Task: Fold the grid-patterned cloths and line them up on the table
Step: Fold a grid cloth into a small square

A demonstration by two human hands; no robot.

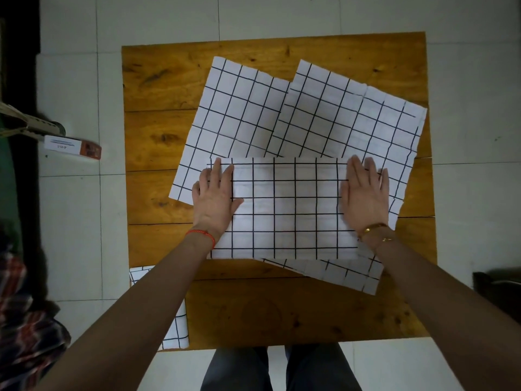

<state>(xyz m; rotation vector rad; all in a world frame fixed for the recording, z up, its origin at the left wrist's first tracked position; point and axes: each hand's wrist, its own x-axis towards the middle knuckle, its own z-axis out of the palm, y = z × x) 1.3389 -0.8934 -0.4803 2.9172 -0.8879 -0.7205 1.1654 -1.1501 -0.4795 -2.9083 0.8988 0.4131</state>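
folded cloth under both flat, open grips: left hand, right hand, pressing ends.

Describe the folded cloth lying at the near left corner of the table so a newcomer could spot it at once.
Start at the wooden table and go to its near left corner, under the left forearm. The folded cloth lies there, partly hidden by that arm. Unlike the other grid cloths, it sits alone, apart from the overlapping pile, untouched by the left hand or right hand.

Dim, soft even indoor light, faint shadows, wide-angle bending at edges, corners darkened
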